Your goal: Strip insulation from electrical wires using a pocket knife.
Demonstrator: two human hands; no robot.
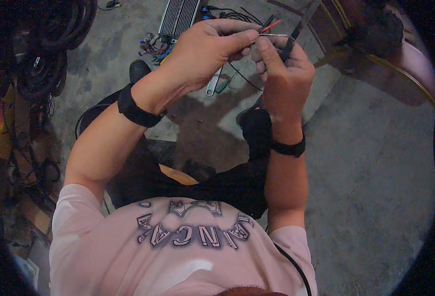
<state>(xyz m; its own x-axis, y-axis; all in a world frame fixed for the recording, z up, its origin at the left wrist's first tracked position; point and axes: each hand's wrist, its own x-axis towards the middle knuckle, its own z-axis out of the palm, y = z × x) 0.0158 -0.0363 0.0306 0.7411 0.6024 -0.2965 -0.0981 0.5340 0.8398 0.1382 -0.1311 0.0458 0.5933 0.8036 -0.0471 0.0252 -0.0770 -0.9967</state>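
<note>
Wire (272,25): we see bright red!
Shirt (188,259): we've got pale pink, dark-outlined lettering.
Wristbands (137,109): black.
Finned box (180,17): silver-grey stripes.
Tool handle (222,87): green.

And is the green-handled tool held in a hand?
No, the green-handled tool lies on the floor beside a flat silver tool.

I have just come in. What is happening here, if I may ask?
A person's left hand pinches thin wires, one of them red, and the right hand is close beside it, holding something dark that I cannot identify. On the concrete floor beyond lie a finned metal box, coloured connectors, a wrench and a green-handled tool.
</note>
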